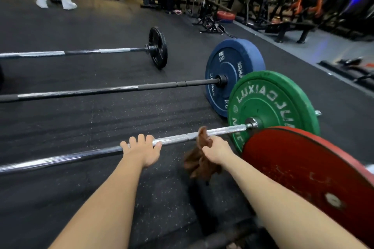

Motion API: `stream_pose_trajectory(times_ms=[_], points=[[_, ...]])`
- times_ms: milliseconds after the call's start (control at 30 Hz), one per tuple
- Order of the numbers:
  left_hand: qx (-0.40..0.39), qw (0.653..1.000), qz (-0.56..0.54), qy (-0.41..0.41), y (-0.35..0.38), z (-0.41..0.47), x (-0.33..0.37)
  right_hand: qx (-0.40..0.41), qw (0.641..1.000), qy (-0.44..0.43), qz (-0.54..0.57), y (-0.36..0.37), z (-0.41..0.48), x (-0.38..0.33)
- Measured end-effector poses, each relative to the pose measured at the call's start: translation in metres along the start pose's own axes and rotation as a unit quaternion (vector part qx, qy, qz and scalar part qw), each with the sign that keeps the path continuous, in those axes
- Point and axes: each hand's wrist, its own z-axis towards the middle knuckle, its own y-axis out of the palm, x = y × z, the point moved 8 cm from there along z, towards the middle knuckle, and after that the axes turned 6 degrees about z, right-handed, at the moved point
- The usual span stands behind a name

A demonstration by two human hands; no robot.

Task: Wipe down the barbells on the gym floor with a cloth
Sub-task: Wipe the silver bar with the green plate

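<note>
A silver barbell (178,139) with a green plate (271,105) lies across the black gym floor in front of me. My left hand (144,148) rests on its shaft, fingers curled over the top. My right hand (217,148) grips a brown cloth (197,162) wrapped around the same shaft, close to the green plate; the cloth's loose end hangs down to the floor. Behind lie a barbell with a blue plate (228,76) and a further one with a small black plate (158,47). A red plate (315,184) of a nearer barbell stands at my right.
A person's legs in white socks (54,2) stand at the far left. Racks, benches and a red plate (225,16) line the back and right side. Black rubber floor (101,121) stretches between the bars.
</note>
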Motion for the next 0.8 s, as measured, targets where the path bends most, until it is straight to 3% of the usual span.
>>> stream_pose_trajectory(times_ms=[67,133,167,300,533,700,800], points=[[0.006,1.000,0.003,0.000,-0.001,-0.003,0.000,-0.029,0.965,-0.087,-0.247,-0.023,-0.021,-0.035],[0.007,1.000,0.002,0.000,0.000,-0.006,-0.001,-0.033,0.917,-0.147,-0.369,-0.043,-0.035,-0.054],[0.008,1.000,0.003,-0.001,0.000,-0.007,-0.001,-0.030,0.910,-0.153,-0.384,-0.053,-0.039,-0.055],[0.016,1.000,0.005,-0.003,0.000,-0.014,0.000,0.010,0.939,-0.071,-0.336,-0.087,-0.025,-0.036],[0.008,1.000,0.000,-0.003,0.005,-0.006,-0.001,-0.001,0.929,-0.002,-0.369,-0.061,0.009,-0.001],[0.009,1.000,-0.012,0.000,0.006,0.005,-0.002,0.069,0.974,0.096,-0.194,-0.075,0.028,0.041],[0.001,1.000,-0.017,0.003,0.005,0.009,-0.003,0.131,0.979,0.125,-0.093,-0.084,0.036,0.038]])
